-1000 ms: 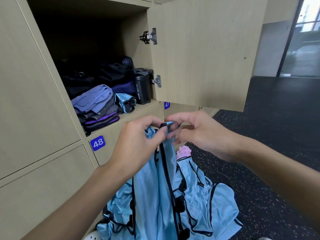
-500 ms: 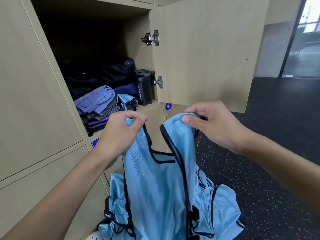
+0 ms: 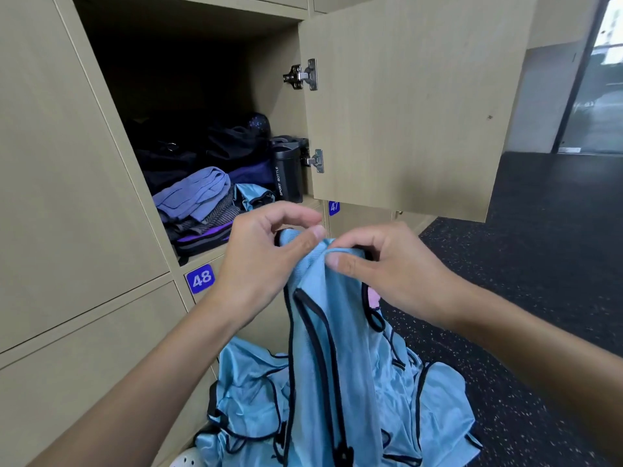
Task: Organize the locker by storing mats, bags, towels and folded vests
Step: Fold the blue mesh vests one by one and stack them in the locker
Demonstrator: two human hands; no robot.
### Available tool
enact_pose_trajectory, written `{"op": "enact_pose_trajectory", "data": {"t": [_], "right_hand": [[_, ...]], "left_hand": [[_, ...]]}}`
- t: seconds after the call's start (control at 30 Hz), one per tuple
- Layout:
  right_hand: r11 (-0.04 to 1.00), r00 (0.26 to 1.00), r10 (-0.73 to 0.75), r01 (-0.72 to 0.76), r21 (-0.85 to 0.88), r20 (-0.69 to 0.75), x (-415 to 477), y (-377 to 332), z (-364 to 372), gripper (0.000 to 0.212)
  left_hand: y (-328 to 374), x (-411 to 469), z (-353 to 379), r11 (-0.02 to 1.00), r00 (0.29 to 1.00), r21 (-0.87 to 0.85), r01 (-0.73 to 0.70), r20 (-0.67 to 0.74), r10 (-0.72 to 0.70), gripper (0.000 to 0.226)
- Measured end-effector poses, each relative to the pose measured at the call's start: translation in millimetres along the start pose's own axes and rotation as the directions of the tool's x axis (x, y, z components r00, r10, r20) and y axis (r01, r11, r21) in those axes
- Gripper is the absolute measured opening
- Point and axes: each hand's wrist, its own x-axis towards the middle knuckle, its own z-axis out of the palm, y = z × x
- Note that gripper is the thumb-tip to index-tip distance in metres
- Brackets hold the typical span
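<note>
Now | left hand (image 3: 259, 264) + right hand (image 3: 387, 274) pinch top | vest (image 3: 340, 348) hangs below

1 head-worn camera looks forward and down, close: open locker (image 3: 269, 96) at 11 o'clock, floor (image 3: 556, 281) at 3 o'clock.

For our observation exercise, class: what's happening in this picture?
A person stands at an open locker, left hand and right hand pinching the top of a light blue vest, its shoulder straps held together, seemingly mid-fold. More blue vests lie heaped on the floor. Inside the locker sit folded clothes, dark bags and a black sport bottle.
</note>
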Motion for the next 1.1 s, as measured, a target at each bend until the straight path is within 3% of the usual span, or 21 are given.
{"op": "enact_pose_trajectory", "data": {"t": [0.27,0.37,0.47,0.6,0.8,0.93,1.03,1.1], "right_hand": [[0.998,0.974,0.057,-0.063,-0.018,-0.221,3.9,1.9,-6.2,0.013],[0.998,0.968,0.065,-0.062,0.018,-0.241,4.9,0.0,-4.8,0.015],[0.997,0.967,0.058,-0.046,0.056,-0.247,4.7,-0.9,-4.0,0.019],[0.996,0.967,0.059,-0.041,0.078,-0.246,5.3,-2.8,-5.1,0.016],[0.996,0.967,0.075,-0.061,0.064,-0.241,8.0,-4.1,-13.8,0.012],[0.992,0.957,0.066,-0.033,0.12,-0.281,10.1,-4.9,-15.2,0.02],[0.947,0.97,0.164,-0.103,0.305,-0.182,8.2,-5.0,-14.5,0.044],[0.947,0.978,0.182,-0.147,0.286,-0.099,7.0,-3.4,-11.9,0.043]], "left_hand": [[3.8,0.9,-13.5,0.989,0.995,0.146,0.023,0.089,-0.037,0.029],[10.9,-2.8,-13.4,0.991,0.983,0.103,0.084,0.157,-0.1,0.009],[11.7,-7.0,-12.2,0.982,0.967,0.159,0.097,0.218,-0.131,0.029],[10.6,-5.3,-8.2,0.973,0.983,0.225,0.049,0.161,-0.087,0.016],[13.2,2.4,-16.2,0.996,0.996,0.016,0.083,0.029,-0.083,0.02],[18.7,3.7,-14.6,0.986,0.996,-0.15,0.079,-0.019,-0.083,0.023],[24.8,4.8,-16.9,0.958,0.993,-0.27,0.098,-0.04,-0.113,0.022],[25.9,6.1,-17.8,0.947,0.99,-0.311,0.085,-0.085,-0.117,0.023]]}}
